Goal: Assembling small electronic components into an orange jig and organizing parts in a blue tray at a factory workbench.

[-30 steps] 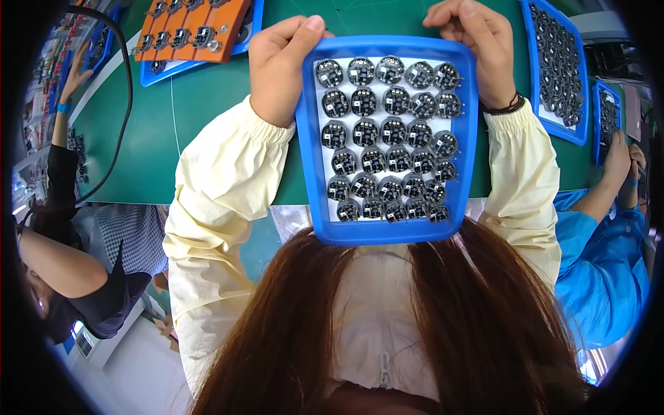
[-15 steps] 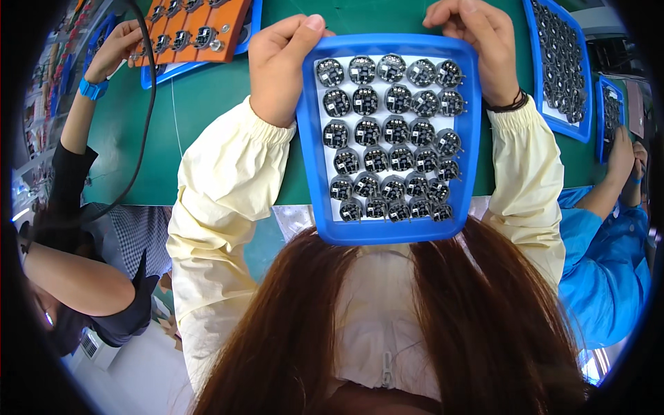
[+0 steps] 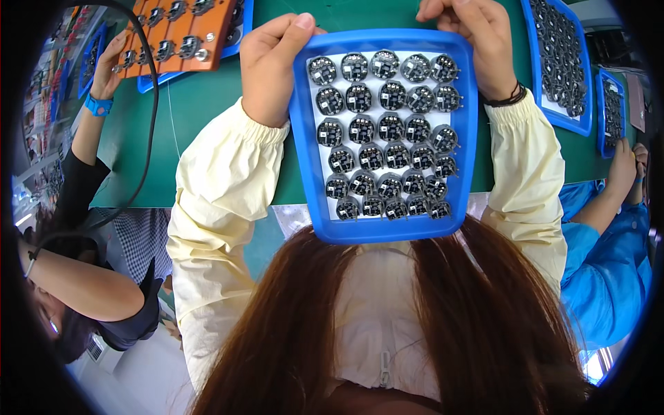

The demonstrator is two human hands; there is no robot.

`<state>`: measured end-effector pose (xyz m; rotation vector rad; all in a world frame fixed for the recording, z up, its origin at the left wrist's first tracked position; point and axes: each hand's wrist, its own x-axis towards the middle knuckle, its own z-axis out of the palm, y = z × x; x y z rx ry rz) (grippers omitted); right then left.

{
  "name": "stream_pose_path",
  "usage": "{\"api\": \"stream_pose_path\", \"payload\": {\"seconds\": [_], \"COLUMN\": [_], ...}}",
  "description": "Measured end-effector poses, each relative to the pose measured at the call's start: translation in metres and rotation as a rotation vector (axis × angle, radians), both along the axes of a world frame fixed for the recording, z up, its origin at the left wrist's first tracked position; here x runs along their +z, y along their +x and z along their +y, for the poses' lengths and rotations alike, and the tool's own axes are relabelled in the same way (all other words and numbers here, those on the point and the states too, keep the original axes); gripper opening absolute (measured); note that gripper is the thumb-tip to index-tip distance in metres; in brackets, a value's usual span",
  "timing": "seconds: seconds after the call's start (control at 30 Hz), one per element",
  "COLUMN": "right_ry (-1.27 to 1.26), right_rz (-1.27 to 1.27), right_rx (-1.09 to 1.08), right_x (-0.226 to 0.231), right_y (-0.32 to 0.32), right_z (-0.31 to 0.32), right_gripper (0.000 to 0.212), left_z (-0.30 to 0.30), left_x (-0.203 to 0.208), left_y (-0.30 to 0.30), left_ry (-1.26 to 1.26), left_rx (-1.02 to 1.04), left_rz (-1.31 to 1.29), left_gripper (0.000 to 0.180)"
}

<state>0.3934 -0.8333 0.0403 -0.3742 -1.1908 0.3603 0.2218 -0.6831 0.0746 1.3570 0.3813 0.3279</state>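
A blue tray [image 3: 387,230] with a white liner lies in front of me, its near end beyond the green table's edge. Rows of round black circuit modules [image 3: 391,128] with small metal pins fill it. My left hand [image 3: 275,66] is beside its far left corner, fingers curled with the thumb laid over them; the tray's rim partly hides the fingertips. Beyond the far right corner, my right hand [image 3: 484,45] has its fingers bent and drawn together, partly behind the rim. Whatever either hand pinches cannot be made out.
At left, a co-worker's hand [image 3: 109,66] touches an orange fixture [image 3: 173,34] bearing similar modules, above another blue tray. A black cable [image 3: 149,117] hangs in front. Two more module trays stand at right, a large one [image 3: 561,121] and a small one [image 3: 609,142], near another person's hands [image 3: 626,162].
The blue tray and both my hands have shifted slightly left. The co-worker's orange fixture has moved left and nearer. My fingers keep about the same pose.
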Motion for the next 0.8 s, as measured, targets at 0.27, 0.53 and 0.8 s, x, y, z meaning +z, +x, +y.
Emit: {"api": "stream_pose_path", "payload": {"seconds": [0.27, 0.53, 0.8], "right_ry": [-0.903, -0.563, -0.621], "right_rz": [-0.034, 0.731, 0.954], "right_rx": [-0.562, -0.506, -0.644], "right_x": [0.052, 0.085, 0.061], "right_y": [-0.027, 0.037, 0.167], "right_z": [-0.029, -0.007, 0.006], "right_gripper": [0.036, 0.028, 0.014], "left_z": [0.004, 0.001, 0.009], "left_x": [-0.006, -0.007, -0.016], "left_y": [-0.006, -0.002, -0.004], "left_ry": [-0.021, -0.022, -0.046], "left_rx": [-0.011, -0.03, -0.003], "left_rz": [-0.026, -0.083, -0.054], "left_gripper": [0.027, 0.026, 0.025]}}
